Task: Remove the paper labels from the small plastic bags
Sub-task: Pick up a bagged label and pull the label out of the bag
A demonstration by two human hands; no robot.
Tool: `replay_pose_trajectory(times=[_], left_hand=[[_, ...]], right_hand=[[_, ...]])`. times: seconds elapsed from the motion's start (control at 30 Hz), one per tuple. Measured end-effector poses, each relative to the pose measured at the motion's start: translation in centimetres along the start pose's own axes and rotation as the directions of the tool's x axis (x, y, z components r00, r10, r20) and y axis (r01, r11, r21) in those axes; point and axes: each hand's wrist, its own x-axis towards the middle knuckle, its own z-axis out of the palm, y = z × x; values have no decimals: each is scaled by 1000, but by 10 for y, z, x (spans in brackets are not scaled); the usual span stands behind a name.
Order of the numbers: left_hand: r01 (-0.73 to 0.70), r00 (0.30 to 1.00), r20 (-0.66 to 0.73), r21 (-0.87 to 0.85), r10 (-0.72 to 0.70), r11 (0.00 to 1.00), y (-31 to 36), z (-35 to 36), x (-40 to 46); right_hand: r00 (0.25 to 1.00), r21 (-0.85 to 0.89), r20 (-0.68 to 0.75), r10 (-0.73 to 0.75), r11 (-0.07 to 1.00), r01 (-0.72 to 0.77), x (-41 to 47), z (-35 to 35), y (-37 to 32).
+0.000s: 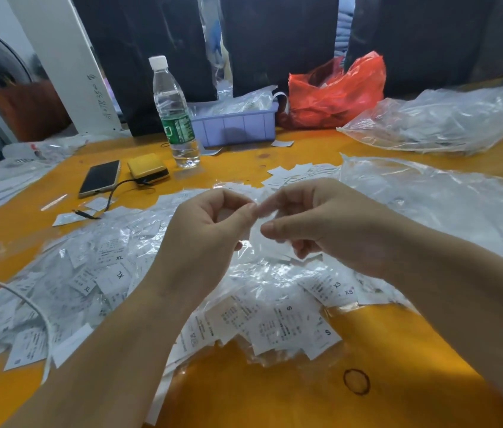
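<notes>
Above the middle of the table, my left hand (210, 230) and my right hand (315, 223) meet and both pinch one small clear plastic bag (255, 239). The bag hangs between the fingertips; motion blur hides whether a label is inside it. Below the hands lies a heap of small bags with white paper labels (275, 316), marked S, XS and XL. Loose white labels (293, 174) lie just beyond the hands.
On the orange table (275, 393) stand a water bottle (174, 115), a purple tray (234, 125), a red plastic bag (336, 91), a phone (99, 178) and a yellow box (147, 168). Large clear plastic sheets (435, 118) cover the right side. A white cable (28, 301) crosses at left.
</notes>
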Motion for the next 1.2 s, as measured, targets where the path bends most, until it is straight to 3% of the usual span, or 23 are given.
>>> replay_pose_trajectory(times=[0.37,0.53,0.7,0.9,1.2], left_hand=[[-5,999,-34,-59,3,998,-2,-5,1],[25,999,22,-77,-23,997,4,-8,0],[-108,994,40,117,104,987,5,-7,-5],[-105,990,103,123,92,987,5,-4,-8],[-107,992,70,51,104,993,3,-2,-7]], right_hand=[[997,31,-26,-78,996,79,-10,-4,12],[996,-6,-12,-86,996,86,-11,-2,11],[994,-29,16,-105,994,106,-12,-3,11],[994,54,78,-75,996,71,-12,-6,9],[994,60,-59,-87,994,90,-8,-4,13]])
